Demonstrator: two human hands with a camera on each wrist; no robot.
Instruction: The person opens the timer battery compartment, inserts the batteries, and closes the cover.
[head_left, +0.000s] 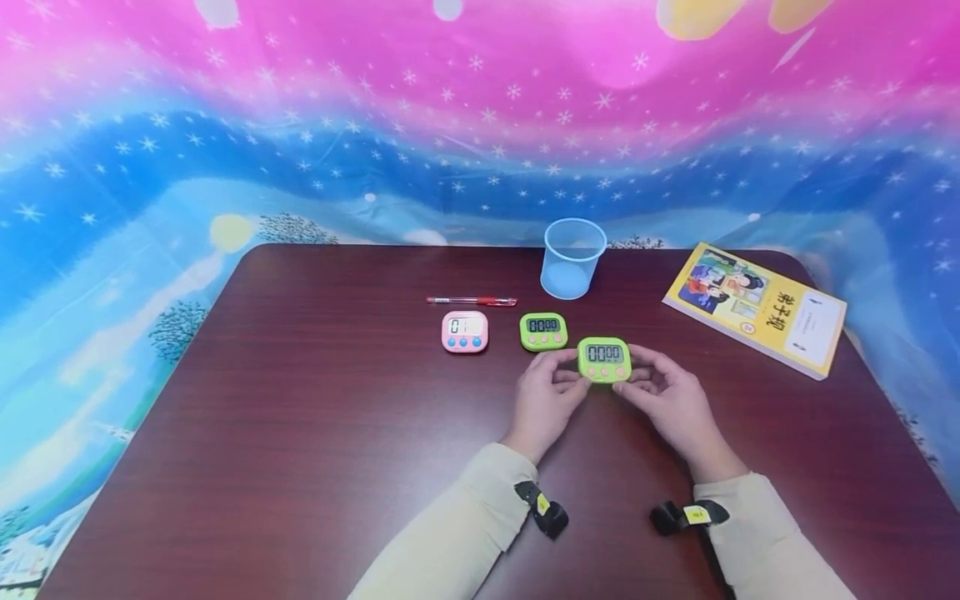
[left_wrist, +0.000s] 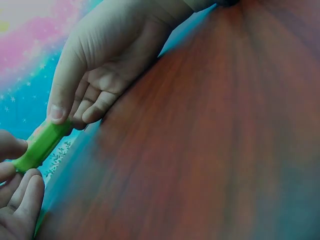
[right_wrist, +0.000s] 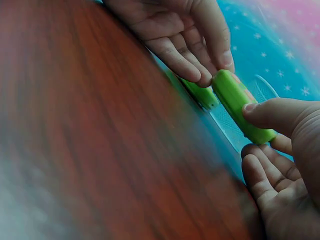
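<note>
Both hands hold a green digital timer [head_left: 604,360] between them, its display reading zeros and tilted up toward me. My left hand [head_left: 547,398] pinches its left edge between thumb and fingers. At the opposite edge, my right hand [head_left: 672,402] grips it the same way. The right wrist view shows the thumb of the right hand [right_wrist: 280,117] on the timer's front side. Just behind and left of the held timer, a second green timer [head_left: 543,332] lies on the table. A pink timer [head_left: 465,332] with blue buttons lies farther left.
A red pen [head_left: 472,301] lies behind the pink timer. Near the table's back edge stands a clear blue cup [head_left: 567,279]. A yellow book [head_left: 757,308] lies at the back right of the dark wooden table [head_left: 300,417]. A patterned cloth [head_left: 480,125] hangs behind.
</note>
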